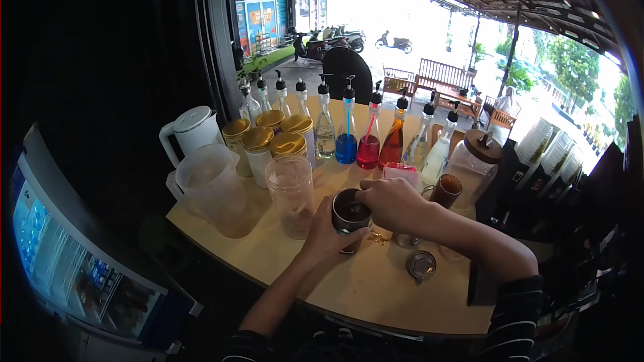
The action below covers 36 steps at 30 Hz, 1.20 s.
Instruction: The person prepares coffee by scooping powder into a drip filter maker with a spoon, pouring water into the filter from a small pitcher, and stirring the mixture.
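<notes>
My left hand (325,233) is wrapped round a dark cup with a shiny rim (351,209), held upright over the table. Dark contents show inside it, but I cannot make out what they are. My right hand (394,204) is closed at the cup's right rim, fingers bent down towards the opening; whatever they grip is hidden. Just left of the cup stands a clear plastic jar (291,191) without a lid. Brown crumbs (379,236) lie under my right hand, and a small round metal piece (422,265) rests nearer the front edge.
Gold-lidded jars (257,139), a frosted pitcher (209,184) and a white jug (194,131) stand left. Pump bottles (347,141) line the back. To the right are a pink packet (401,173), an amber glass (448,190), a wooden-lidded jar (473,161) and stacked cups (534,141).
</notes>
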Motion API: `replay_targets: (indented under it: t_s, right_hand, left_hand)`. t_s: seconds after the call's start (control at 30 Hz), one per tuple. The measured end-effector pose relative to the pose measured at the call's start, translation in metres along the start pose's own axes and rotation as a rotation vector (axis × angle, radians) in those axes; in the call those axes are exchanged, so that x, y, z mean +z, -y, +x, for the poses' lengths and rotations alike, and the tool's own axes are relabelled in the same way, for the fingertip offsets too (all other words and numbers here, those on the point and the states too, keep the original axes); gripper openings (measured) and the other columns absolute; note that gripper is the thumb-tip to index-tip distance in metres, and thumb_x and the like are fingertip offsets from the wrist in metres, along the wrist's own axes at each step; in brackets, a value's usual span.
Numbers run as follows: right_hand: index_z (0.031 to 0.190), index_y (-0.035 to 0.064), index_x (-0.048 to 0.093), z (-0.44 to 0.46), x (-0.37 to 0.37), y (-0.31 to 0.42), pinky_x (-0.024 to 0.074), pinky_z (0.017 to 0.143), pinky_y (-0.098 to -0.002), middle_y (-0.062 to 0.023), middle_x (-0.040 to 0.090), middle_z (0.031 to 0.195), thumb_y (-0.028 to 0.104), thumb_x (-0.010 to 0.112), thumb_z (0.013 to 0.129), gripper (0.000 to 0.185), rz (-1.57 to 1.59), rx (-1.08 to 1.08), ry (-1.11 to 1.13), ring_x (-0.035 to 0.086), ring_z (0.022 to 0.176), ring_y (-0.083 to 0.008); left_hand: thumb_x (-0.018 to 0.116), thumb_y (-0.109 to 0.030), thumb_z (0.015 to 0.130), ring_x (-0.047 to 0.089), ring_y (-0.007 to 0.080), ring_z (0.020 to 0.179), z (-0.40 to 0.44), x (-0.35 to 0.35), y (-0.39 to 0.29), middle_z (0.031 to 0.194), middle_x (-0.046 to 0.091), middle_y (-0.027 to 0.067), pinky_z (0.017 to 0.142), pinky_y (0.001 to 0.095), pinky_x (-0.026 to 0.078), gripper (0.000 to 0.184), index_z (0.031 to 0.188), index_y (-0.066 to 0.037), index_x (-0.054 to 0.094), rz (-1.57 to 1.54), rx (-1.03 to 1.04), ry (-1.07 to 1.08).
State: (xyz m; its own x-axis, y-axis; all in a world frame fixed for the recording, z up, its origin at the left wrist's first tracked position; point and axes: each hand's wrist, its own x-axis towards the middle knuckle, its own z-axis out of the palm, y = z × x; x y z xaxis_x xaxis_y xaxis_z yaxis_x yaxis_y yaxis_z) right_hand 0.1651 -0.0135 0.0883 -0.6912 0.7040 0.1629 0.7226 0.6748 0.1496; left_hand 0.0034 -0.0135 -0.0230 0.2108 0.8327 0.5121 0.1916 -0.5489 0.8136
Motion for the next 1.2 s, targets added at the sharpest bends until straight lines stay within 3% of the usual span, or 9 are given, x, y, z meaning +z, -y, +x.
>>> replay_targets:
  t_s: [0.13,0.3,0.37,0.5,0.57,0.73,0.83,1.13,1.2]
  right_hand:
    - [0.087,0.003,0.065,-0.007,0.009,-0.002,0.0541,0.068,-0.0367,-0.0102,0.061,0.094,0.01,0.064,0.075,0.014,0.021,0.019,-0.028,0.067,0.084,-0.0279]
    - [0.089,0.0057,0.066,-0.016,0.0,-0.006,0.0532,0.071,-0.0371,-0.0084,0.06,0.093,0.009,0.065,0.074,0.016,0.243,0.007,0.015,0.066,0.086,-0.0266]
    - [0.091,0.0077,0.066,-0.016,0.01,-0.011,0.0524,0.073,-0.038,-0.0067,0.059,0.092,0.008,0.065,0.072,0.019,0.016,-0.016,-0.154,0.065,0.086,-0.0262]
    - [0.092,0.009,0.066,-0.017,0.013,-0.014,0.0507,0.075,-0.0379,-0.0044,0.059,0.094,0.009,0.064,0.071,0.02,0.161,-0.005,-0.133,0.063,0.09,-0.0239]
    - [0.09,0.0108,0.066,-0.021,0.015,-0.013,0.0475,0.079,-0.0362,-0.0019,0.058,0.094,0.01,0.064,0.071,0.019,0.173,-0.204,-0.286,0.061,0.094,-0.0194]
    - [0.089,0.013,0.067,-0.025,0.006,-0.017,0.0417,0.079,-0.0331,-0.0002,0.056,0.092,0.01,0.062,0.072,0.018,-0.025,-0.132,-0.335,0.055,0.095,-0.0157]
    - [0.087,0.0138,0.067,-0.029,0.003,-0.014,0.0396,0.079,-0.0331,0.0006,0.056,0.091,0.012,0.063,0.073,0.015,0.061,-0.25,-0.326,0.054,0.093,-0.0159]
    - [0.082,0.0151,0.066,-0.033,-0.011,-0.009,0.0366,0.079,-0.0319,0.0015,0.055,0.091,0.014,0.063,0.072,0.011,-0.149,-0.251,-0.33,0.051,0.094,-0.013]
    - [0.08,0.0147,0.066,-0.03,-0.007,-0.009,0.0366,0.077,-0.0321,0.0014,0.055,0.09,0.016,0.064,0.07,0.01,-0.187,-0.208,-0.457,0.051,0.092,-0.0132]
  left_hand:
    - [0.088,-0.031,0.059,0.057,0.0263,0.109,0.001,0.008,-0.004,0.115,0.052,0.0146,0.093,0.0377,0.047,0.081,0.121,0.001,0.047,0.25,0.039,-0.122]
    - [0.089,-0.03,0.058,0.057,0.0263,0.109,0.003,0.008,-0.01,0.115,0.055,0.0156,0.094,0.0378,0.047,0.082,0.121,0.002,0.047,0.157,-0.035,-0.127]
    - [0.089,-0.029,0.058,0.058,0.0264,0.109,0.002,0.008,-0.015,0.115,0.056,0.0161,0.094,0.0378,0.047,0.082,0.121,0.002,0.047,0.13,-0.06,-0.132]
    - [0.09,-0.027,0.057,0.058,0.0221,0.109,0.003,0.006,-0.014,0.116,0.057,0.0144,0.095,0.0357,0.047,0.083,0.122,0.001,0.048,0.012,-0.065,-0.118]
    - [0.09,-0.026,0.057,0.058,0.0215,0.11,0.002,0.006,-0.014,0.117,0.057,0.0143,0.095,0.0352,0.047,0.082,0.123,0.001,0.048,-0.003,-0.048,-0.105]
    - [0.09,-0.02,0.057,0.056,0.0227,0.111,0.003,-0.002,-0.02,0.119,0.055,0.0117,0.097,0.0353,0.046,0.08,0.123,-0.003,0.048,0.157,0.119,-0.088]
    - [0.089,-0.018,0.057,0.056,0.0237,0.112,0.008,-0.007,-0.02,0.12,0.054,0.0115,0.097,0.0358,0.046,0.079,0.123,-0.003,0.048,0.211,0.243,-0.171]
    - [0.088,-0.016,0.059,0.052,0.0225,0.116,0.007,-0.011,-0.013,0.124,0.051,0.0115,0.1,0.0354,0.043,0.081,0.126,-0.004,0.044,0.105,0.2,-0.114]
    - [0.088,-0.016,0.059,0.053,0.0219,0.116,0.005,-0.007,-0.012,0.124,0.051,0.0113,0.101,0.0354,0.043,0.082,0.127,-0.004,0.044,0.059,0.202,-0.117]
